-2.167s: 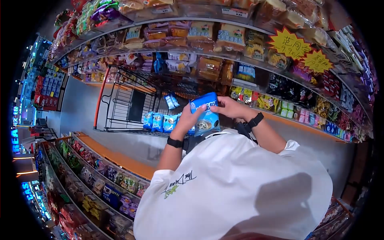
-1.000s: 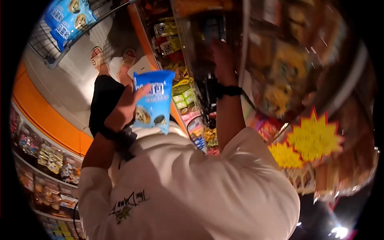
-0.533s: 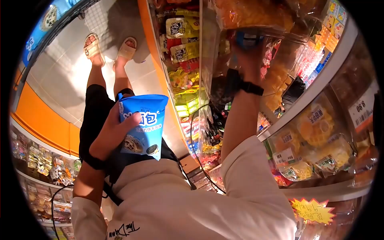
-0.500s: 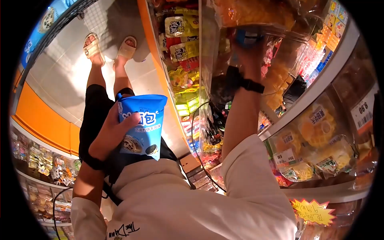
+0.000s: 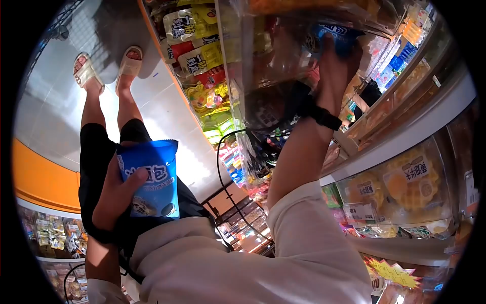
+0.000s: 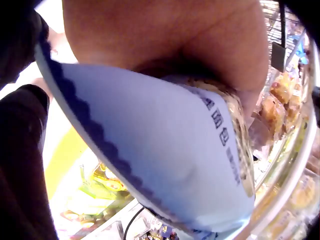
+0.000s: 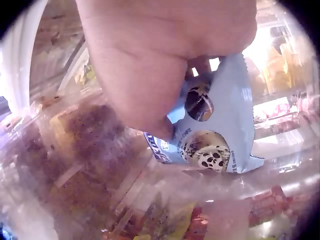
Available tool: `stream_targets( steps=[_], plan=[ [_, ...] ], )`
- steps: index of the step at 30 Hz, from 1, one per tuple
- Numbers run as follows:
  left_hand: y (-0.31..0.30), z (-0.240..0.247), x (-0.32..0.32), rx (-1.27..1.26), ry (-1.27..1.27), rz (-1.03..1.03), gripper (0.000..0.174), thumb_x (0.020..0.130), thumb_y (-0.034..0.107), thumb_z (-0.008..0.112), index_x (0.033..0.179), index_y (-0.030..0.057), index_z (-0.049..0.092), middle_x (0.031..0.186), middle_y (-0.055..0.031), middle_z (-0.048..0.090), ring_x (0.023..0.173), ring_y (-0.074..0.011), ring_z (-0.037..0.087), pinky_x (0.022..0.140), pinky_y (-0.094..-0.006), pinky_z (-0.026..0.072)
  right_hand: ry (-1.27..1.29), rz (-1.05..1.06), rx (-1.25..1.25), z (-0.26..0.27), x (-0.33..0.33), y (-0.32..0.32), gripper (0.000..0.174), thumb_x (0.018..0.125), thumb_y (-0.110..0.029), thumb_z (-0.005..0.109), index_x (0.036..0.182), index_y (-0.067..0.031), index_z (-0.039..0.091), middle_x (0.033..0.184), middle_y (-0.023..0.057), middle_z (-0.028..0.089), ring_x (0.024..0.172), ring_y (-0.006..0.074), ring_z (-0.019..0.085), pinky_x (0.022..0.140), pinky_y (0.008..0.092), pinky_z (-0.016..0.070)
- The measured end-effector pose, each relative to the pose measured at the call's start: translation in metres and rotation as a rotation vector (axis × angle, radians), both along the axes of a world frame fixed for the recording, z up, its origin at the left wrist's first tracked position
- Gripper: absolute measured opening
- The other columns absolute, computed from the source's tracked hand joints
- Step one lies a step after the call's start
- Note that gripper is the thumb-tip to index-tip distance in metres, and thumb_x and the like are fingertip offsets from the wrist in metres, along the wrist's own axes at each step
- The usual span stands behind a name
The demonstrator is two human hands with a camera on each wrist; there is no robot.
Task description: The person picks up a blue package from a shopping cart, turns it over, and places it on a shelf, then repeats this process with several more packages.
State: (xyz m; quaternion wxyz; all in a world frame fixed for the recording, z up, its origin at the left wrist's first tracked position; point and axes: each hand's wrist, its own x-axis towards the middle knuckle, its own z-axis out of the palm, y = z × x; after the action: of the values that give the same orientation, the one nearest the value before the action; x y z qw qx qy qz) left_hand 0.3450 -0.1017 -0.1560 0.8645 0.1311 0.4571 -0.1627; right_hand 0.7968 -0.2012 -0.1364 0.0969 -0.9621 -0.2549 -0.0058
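Note:
In the head view, my left hand [image 5: 114, 195] grips a blue bread bag [image 5: 161, 190] in front of the waist, its thumb lying across the printed front. The same bag [image 6: 165, 145] fills much of the left wrist view, below the hand [image 6: 165, 35]. At the upper right, my right hand [image 5: 334, 63] reaches in among the shelves and holds a second blue bread bag [image 5: 347, 38]. In the right wrist view this bag [image 7: 232, 105] hangs from the hand [image 7: 145, 65], thumb against its face, panda and cookie pictures showing; most fingertips are hidden behind it.
Clear-wrapped waffles [image 5: 410, 177] sit on the shelf by my right arm. Yellow snack packs [image 5: 202, 60] hang below, beside a clear shelf panel. A black cable [image 5: 218, 157] loops near the right forearm. Part of the cart [image 5: 48, 38] shows at the upper left.
Both hands first held one bag over the cart. The right hand then went to the shelf and now holds a second bag, shifted up and right. The left hand kept its bag.

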Motion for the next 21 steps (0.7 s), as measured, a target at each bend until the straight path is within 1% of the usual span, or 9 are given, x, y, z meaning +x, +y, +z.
stream_targets(
  steps=[1,4,7,10,12,14,17,19,21],
  plan=[
    [0.0,-0.001,-0.001,0.005,0.001,-0.011,0.054,0.09,0.022,0.071,0.134,0.0052,0.045,0.109,-0.0096,0.065,0.096,-0.0169,0.065,0.084,-0.0308,0.055,0.005,0.022,-0.011,0.0,0.004,0.0,0.068,0.081,-0.033,0.077,0.131,0.0047,0.05,0.118,0.0202,0.064,0.101,0.0303,0.064,0.092,0.0373,0.0489],
    [0.003,-0.004,-0.008,0.048,0.014,-0.045,0.057,0.09,0.025,0.072,0.135,0.0061,0.043,0.11,-0.0104,0.064,0.097,-0.0174,0.065,0.085,-0.0307,0.0546,-0.29,0.215,-0.286,0.003,0.012,-0.002,0.064,0.078,-0.03,0.075,0.129,0.0006,0.053,0.111,0.021,0.064,0.103,0.037,0.062,0.088,0.0447,0.0491],
    [0.008,-0.005,-0.012,0.081,0.026,-0.05,0.059,0.09,0.028,0.071,0.137,0.0071,0.042,0.112,-0.0112,0.063,0.098,-0.0179,0.065,0.086,-0.0312,0.0541,-0.434,0.296,-0.387,0.004,0.022,-0.007,0.075,0.075,-0.039,0.075,0.131,0.0045,0.051,0.119,0.0235,0.06,0.107,0.0423,0.057,0.092,0.0496,0.048],
    [0.01,-0.006,-0.016,0.103,0.075,-0.037,0.06,0.091,0.031,0.07,0.138,0.0076,0.041,0.113,-0.0115,0.063,0.1,-0.018,0.064,0.087,-0.0316,0.0537,-0.776,0.443,-0.419,-0.005,0.018,-0.004,0.067,0.079,-0.036,0.068,0.13,0.0043,0.052,0.119,0.0268,0.056,0.105,0.0461,0.056,0.087,0.0537,0.0485],
    [0.013,-0.007,-0.018,0.102,0.088,-0.04,0.06,0.092,0.033,0.069,0.139,0.0076,0.041,0.113,-0.0111,0.063,0.099,-0.0179,0.064,0.087,-0.0308,0.0533,-0.416,0.123,-0.448,-0.007,-0.001,0.009,0.064,0.08,-0.036,0.064,0.129,0.0048,0.053,0.117,0.0278,0.056,0.101,0.0474,0.056,0.085,0.055,0.0485],
    [0.012,-0.01,-0.02,0.117,0.093,-0.052,0.06,0.091,0.033,0.069,0.138,0.0072,0.041,0.112,-0.0108,0.063,0.099,-0.0177,0.064,0.087,-0.0304,0.0532,-0.214,-0.035,-0.459,-0.011,-0.004,0.01,0.055,0.084,-0.032,0.06,0.123,0.0059,0.055,0.115,0.0296,0.056,0.101,0.0475,0.055,0.084,0.0545,0.048],
    [0.011,-0.01,-0.017,0.102,0.072,-0.04,0.06,0.091,0.033,0.07,0.137,0.0068,0.042,0.111,-0.0106,0.064,0.099,-0.0176,0.064,0.087,-0.0301,0.0531,-0.131,-0.028,-0.475,-0.027,0.02,-0.012,0.037,0.091,-0.024,0.053,0.107,0.0082,0.06,0.113,0.0337,0.058,0.11,0.0456,0.055,0.084,0.0509,0.0467],
    [0.008,-0.007,-0.015,0.106,0.06,-0.025,0.06,0.09,0.033,0.071,0.136,0.0065,0.042,0.111,-0.0106,0.064,0.099,-0.0173,0.064,0.086,-0.03,0.0531,0.129,-0.145,-0.466,-0.004,0.011,0.007,0.056,0.089,-0.026,0.055,0.132,0.0073,0.04,0.131,0.0338,0.048,0.116,0.0464,0.053,0.096,0.0468,0.0448],
    [0.005,-0.006,-0.016,0.147,0.053,-0.015,0.059,0.09,0.033,0.071,0.135,0.0062,0.043,0.111,-0.0106,0.064,0.099,-0.0169,0.064,0.086,-0.0298,0.0531,0.143,-0.079,-0.323,0.004,0.005,0.01,0.069,0.088,-0.023,0.057,0.144,0.0066,0.03,0.139,0.033,0.044,0.12,0.0459,0.052,0.103,0.044,0.0422]
  ],
)
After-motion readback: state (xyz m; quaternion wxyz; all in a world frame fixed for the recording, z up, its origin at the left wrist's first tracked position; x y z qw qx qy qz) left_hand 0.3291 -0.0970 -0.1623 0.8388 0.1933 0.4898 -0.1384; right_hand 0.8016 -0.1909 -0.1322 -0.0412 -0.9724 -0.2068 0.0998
